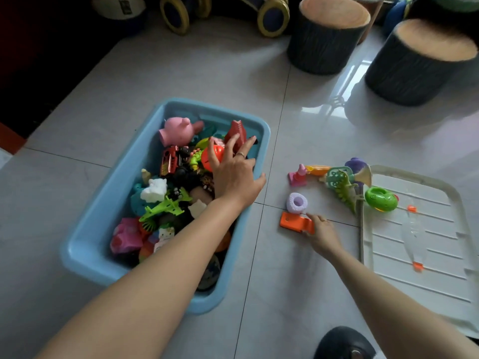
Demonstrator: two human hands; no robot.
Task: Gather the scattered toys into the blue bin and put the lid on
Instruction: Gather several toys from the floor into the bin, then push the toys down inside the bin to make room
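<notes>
On the tiled floor, the right hand (322, 230) pinches a flat orange toy (295, 222), seemingly light, stiff plastic best held by its edges, while farther off the left hand (234, 172) spreads released fingers (248, 145) over the toy-filled blue bin (85, 244).

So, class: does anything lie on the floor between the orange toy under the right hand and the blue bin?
Nothing visible does. The orange toy, touched by the right hand, faces bare tile up to the blue bin. The purple ring sits beside it, off that path.
</notes>
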